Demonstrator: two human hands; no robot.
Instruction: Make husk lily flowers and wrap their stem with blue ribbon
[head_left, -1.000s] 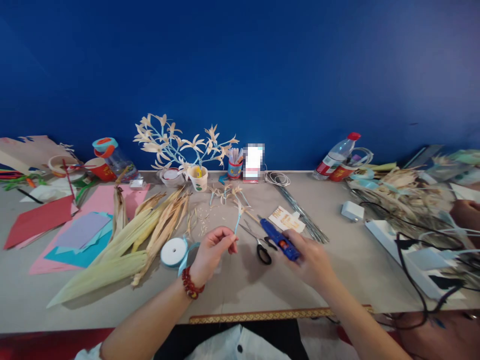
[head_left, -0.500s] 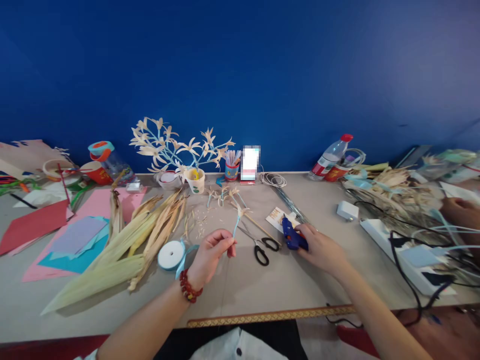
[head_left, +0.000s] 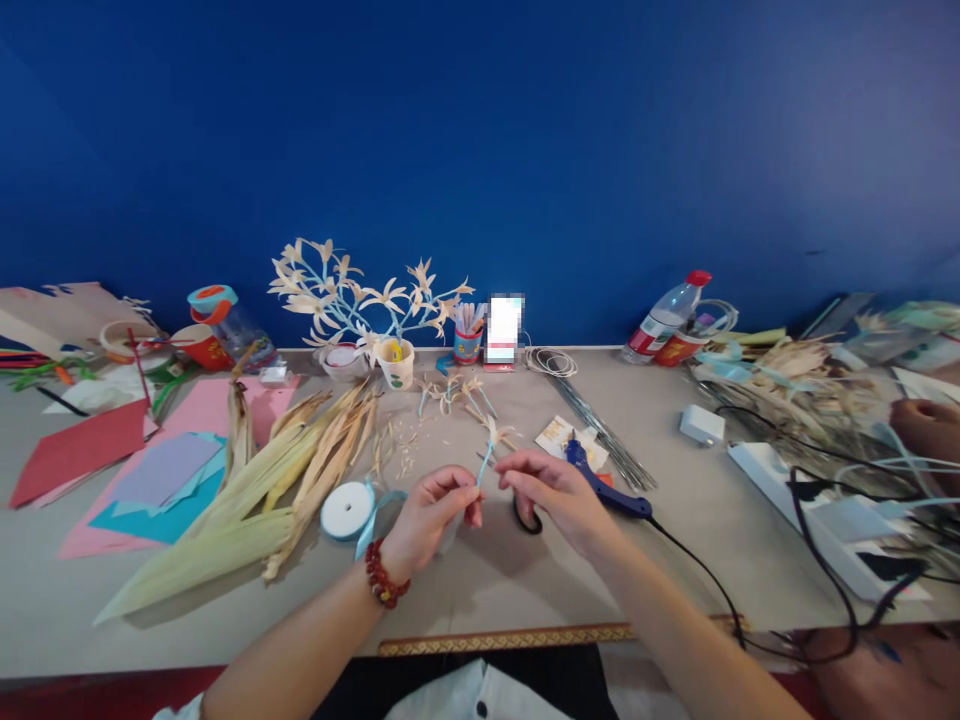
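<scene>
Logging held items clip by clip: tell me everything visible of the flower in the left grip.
The flower has pale, narrow petals, looking like dried husk, atop a light-blue stem. It is raised off the table, bloom up, leaning right. The left grip pinches the stem low down, hiding its end. The right grip is close; contact cannot be told.

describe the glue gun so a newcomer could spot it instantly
Below the blue wall, find the grey table and the person's right hand over it. Between that hand and the bundle of thin grey wires lies the glue gun. Unlike the wires, it is dark blue, with a black cord at its handle end.
</scene>
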